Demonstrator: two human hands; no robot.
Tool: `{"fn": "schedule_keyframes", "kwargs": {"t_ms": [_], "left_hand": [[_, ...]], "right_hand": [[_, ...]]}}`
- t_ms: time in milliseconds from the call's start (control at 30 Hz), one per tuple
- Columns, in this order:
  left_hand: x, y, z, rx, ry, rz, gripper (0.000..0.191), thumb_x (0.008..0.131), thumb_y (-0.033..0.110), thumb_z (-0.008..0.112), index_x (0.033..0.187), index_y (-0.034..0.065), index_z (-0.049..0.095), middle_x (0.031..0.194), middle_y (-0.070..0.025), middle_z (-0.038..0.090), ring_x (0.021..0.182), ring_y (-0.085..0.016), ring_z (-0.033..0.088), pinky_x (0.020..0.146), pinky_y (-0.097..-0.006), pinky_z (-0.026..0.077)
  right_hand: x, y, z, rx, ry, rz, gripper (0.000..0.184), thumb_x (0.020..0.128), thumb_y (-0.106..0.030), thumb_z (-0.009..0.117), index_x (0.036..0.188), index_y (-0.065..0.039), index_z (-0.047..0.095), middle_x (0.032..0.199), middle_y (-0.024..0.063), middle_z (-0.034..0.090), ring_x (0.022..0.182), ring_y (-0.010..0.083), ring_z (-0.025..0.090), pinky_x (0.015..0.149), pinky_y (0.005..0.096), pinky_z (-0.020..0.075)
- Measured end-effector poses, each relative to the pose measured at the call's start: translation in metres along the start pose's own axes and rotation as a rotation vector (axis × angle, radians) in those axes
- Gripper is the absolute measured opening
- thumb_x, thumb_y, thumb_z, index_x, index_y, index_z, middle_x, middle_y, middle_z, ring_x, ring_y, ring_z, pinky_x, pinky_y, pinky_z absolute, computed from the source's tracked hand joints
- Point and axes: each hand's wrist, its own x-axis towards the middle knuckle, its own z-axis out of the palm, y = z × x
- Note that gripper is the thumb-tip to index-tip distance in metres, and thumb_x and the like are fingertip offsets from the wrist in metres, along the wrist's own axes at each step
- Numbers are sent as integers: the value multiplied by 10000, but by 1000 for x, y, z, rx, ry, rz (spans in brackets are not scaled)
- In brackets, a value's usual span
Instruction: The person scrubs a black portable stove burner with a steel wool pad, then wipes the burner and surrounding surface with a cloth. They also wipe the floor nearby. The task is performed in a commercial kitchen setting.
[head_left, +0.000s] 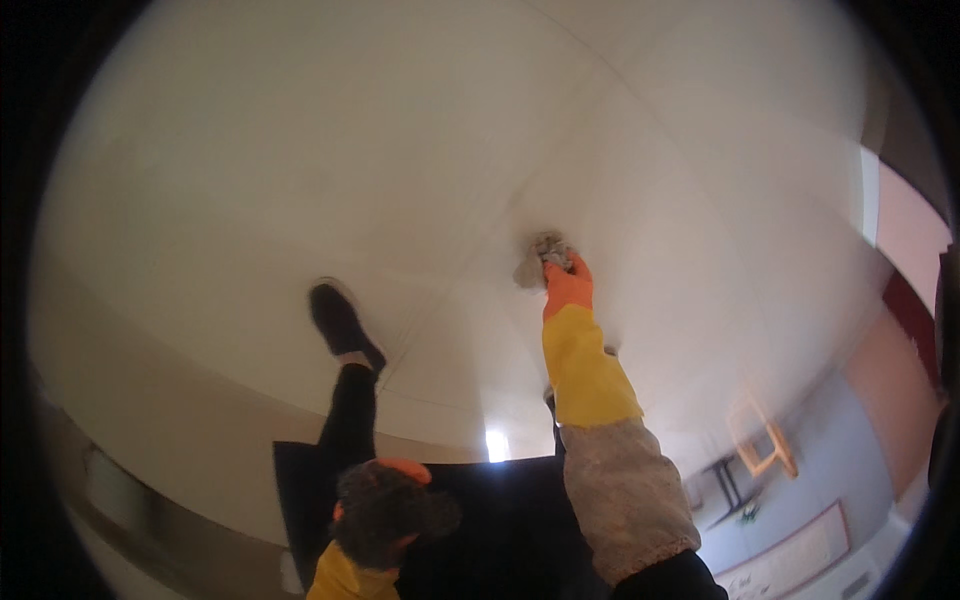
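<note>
My right hand (568, 289), in an orange rubber glove with a long yellow cuff, reaches out over the pale floor (420, 172). Its fingers are closed on a crumpled grey cloth (550, 251), which is pressed to the floor or just above it. Close to my body, my left hand (409, 471) wears a matching orange glove. It grips a dark grey, bunched cloth or fuzzy pad (382, 510) that covers most of its fingers. Behind this hand spreads a black apron or garment (495, 517).
A foot in a dark shoe (337, 319) stands on the floor at left. At the lower right are a blurred orange chair or stool frame (772, 450) and a white board (795, 551) with writing. A dark red panel (911, 322) stands at the right edge.
</note>
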Motion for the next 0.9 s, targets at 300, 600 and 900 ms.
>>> {"fn": "schedule_keyframes", "kwargs": {"t_ms": [300, 600, 900], "left_hand": [[29, 59, 1, -444, 181, -213, 489, 846, -2, 844, 1307, 40, 687, 1223, -113, 732, 1075, -223, 734, 951, -342, 626], [71, 55, -23, -535, 414, -234, 427, 825, 34, 865, 1228, 72, 729, 1150, -96, 743, 1060, -273, 733, 938, -357, 608], [103, -10, 127, -767, 717, -356, 400, 836, 135, 876, 1206, 81, 732, 1127, -94, 738, 1044, -274, 720, 949, -375, 589]], "right_hand": [[-113, -173, 155, -29, -657, -90, 502, 1024, 40, 647, 1514, 24, 539, 1422, 171, 627, 1245, 242, 642, 1061, 345, 533], [-48, -227, 256, -412, -709, -470, 556, 967, 21, 714, 1503, 10, 568, 1402, 170, 656, 1241, 259, 656, 1062, 368, 539], [103, -185, 307, -960, -512, -1051, 528, 872, -72, 777, 1389, -19, 684, 1310, 157, 722, 1205, 284, 691, 1059, 394, 548]]}}
